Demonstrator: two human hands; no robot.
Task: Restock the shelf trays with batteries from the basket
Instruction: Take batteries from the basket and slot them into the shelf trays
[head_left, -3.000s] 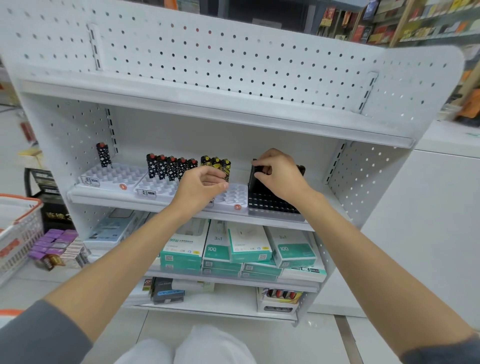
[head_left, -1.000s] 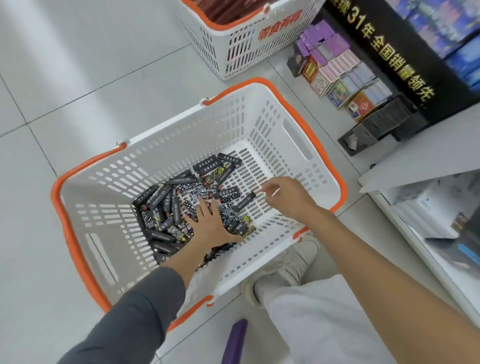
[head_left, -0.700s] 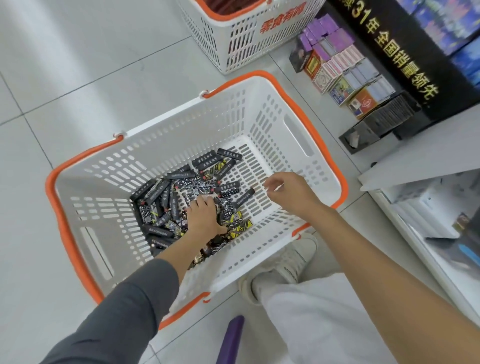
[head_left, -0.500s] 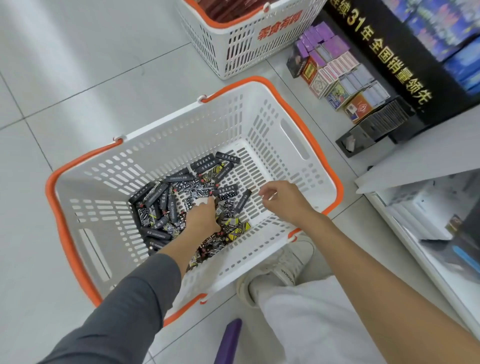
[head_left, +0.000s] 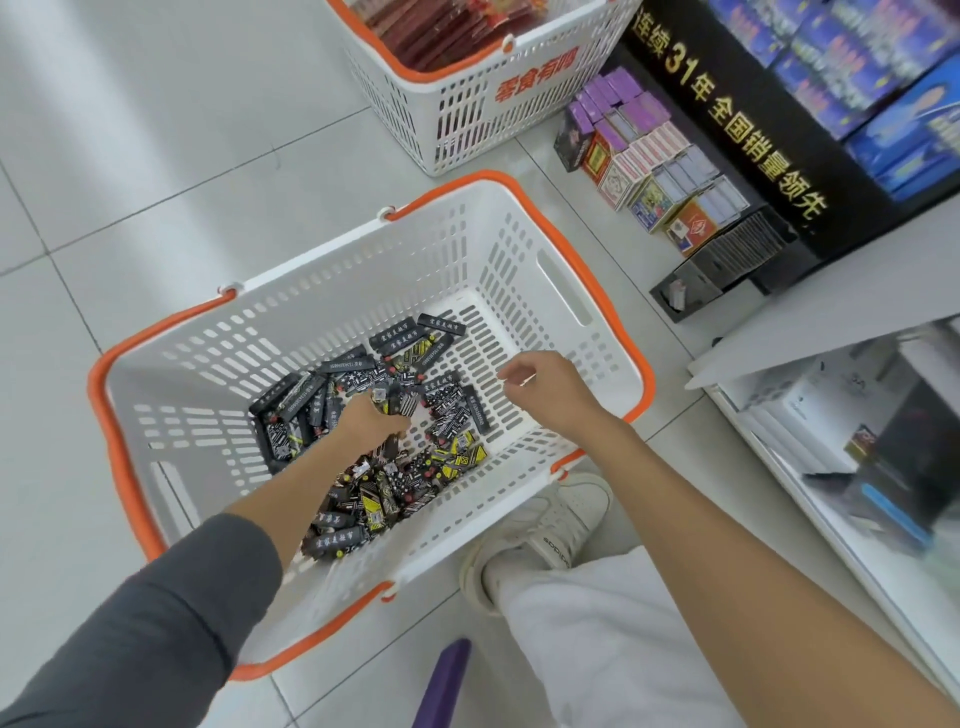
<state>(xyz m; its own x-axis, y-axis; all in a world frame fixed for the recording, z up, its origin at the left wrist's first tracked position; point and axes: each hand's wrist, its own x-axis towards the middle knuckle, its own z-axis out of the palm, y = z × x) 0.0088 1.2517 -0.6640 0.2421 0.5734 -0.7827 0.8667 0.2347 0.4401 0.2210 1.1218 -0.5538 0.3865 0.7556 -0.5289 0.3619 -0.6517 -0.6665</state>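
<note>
The left hand (head_left: 371, 421) is gripping a few of the black patterned batteries (head_left: 441, 413), which are lying heaped in the white slotted plastic basket with an orange rim (head_left: 519, 244). The right hand (head_left: 545, 384) is hovering above them, fingers loosely curled; I cannot tell whether it is holding anything.

Your left sleeve (head_left: 156, 613) is dark grey and long, with soft folds, and its cuff ends partway along the forearm. The left hand (head_left: 371, 421) beyond it is bare. Your right forearm (head_left: 727, 545) is uncovered as far as the frame edge, and the right hand (head_left: 550, 387) is bare. Your trousers (head_left: 597, 649) are off-white and loose. Your shoe (head_left: 540, 525) is a white low trainer with small dark lettering on its side.
</note>
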